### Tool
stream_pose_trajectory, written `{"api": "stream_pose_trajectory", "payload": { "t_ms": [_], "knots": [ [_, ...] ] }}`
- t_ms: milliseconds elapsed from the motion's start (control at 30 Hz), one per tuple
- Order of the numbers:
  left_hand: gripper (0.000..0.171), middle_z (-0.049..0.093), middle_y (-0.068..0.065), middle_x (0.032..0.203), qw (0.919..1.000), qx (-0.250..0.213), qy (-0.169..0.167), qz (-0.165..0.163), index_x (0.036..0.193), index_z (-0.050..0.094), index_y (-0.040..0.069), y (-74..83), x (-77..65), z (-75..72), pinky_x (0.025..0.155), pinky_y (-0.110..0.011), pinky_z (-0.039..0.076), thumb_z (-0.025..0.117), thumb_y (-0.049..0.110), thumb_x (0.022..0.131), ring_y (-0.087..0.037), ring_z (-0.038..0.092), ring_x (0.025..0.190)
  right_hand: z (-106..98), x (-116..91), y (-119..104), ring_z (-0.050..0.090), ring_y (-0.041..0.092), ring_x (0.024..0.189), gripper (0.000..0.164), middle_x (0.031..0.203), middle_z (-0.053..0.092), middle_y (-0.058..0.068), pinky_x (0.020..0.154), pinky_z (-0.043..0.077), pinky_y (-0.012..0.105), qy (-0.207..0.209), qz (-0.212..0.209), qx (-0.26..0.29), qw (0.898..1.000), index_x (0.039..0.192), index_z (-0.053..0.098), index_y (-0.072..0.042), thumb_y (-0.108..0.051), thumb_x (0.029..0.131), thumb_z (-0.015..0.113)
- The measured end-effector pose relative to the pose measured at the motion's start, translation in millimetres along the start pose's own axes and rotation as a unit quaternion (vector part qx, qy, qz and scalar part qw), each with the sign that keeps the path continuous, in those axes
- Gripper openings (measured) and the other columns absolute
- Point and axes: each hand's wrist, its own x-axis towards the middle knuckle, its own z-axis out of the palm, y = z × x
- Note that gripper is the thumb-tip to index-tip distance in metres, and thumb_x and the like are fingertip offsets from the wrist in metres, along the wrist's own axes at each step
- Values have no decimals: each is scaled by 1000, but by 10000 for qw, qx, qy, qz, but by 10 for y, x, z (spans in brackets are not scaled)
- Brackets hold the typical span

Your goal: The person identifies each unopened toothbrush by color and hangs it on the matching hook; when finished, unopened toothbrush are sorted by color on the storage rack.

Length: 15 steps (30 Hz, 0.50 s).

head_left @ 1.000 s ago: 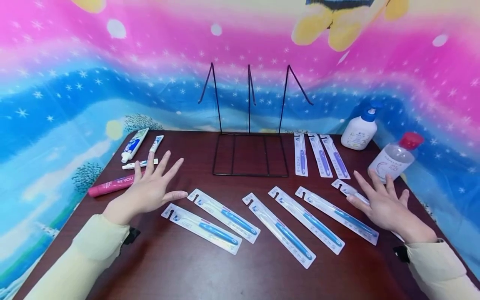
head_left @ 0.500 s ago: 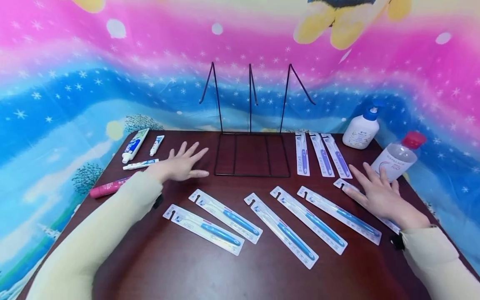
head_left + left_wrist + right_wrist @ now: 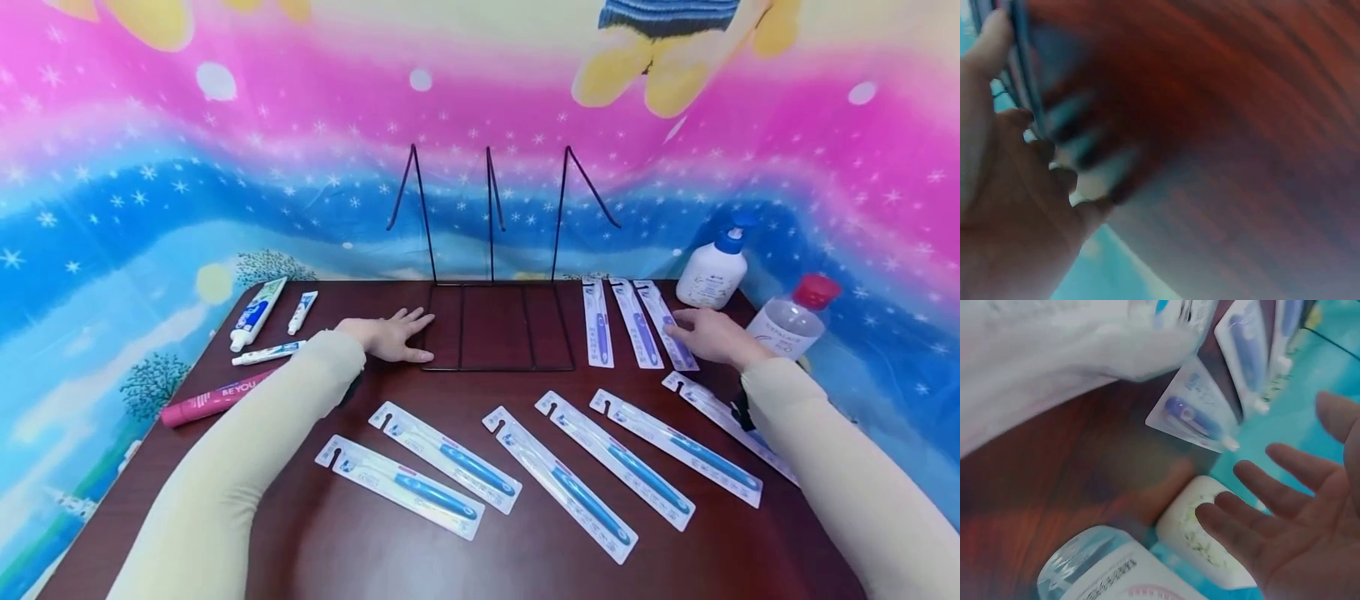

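Note:
My left hand is at the left side of the black wire rack, fingers straight and spread, fingertips by the base's left rod. Whether it touches the rod I cannot tell; the left wrist view is blurred. Over the end of the rightmost packaged purple toothbrush is my right hand, in front of the white pump bottle. In the right wrist view its fingers are extended and hold nothing. Two more packaged purple toothbrushes lie beside that one. Several packaged blue toothbrushes are spread nearer to me.
A clear bottle with a red cap stands at the right edge, close to my right forearm. On the left lie a pink tube and several toothpaste tubes. A patterned cloth hangs behind the brown table.
My left hand has moved right from above the tubes to the rack's left side. The right hand has moved forward and left to the purple toothbrushes. The head view has tilted slightly upward.

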Motion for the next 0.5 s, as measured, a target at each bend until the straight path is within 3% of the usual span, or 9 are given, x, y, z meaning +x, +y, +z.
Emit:
{"api": "stream_pose_trajectory", "payload": {
  "t_ms": [200, 367, 500],
  "knots": [
    [90, -5, -8, 153, 9997, 26, -236, -3, 149, 0, 22, -60, 16, 32, 105, -56, 9, 39, 70, 83, -32, -5, 138, 48, 317, 48, 51, 45, 102, 59, 116, 51, 32, 85, 39, 59, -24, 512, -162, 9986, 127, 46, 11, -38, 93, 51],
    [89, -7, -7, 153, 9993, 231, -309, -4, 149, -3, 22, -54, 48, 68, 106, -54, 8, 35, 69, 85, -33, -7, 137, 98, 394, 102, 57, 34, 79, 48, 91, 57, 25, 71, 47, 50, -119, 854, -390, 9955, 111, 53, 11, -33, 91, 55],
    [90, -10, -3, 153, 9990, 391, -211, -22, 148, -5, 26, -117, 100, 163, 106, -56, 5, 29, 75, 81, -33, -8, 137, 142, 422, 120, 56, 32, 73, 44, 83, 57, 21, 66, 46, 46, 7, 913, -490, 9946, 103, 54, 10, -31, 90, 58]
  ]
}}
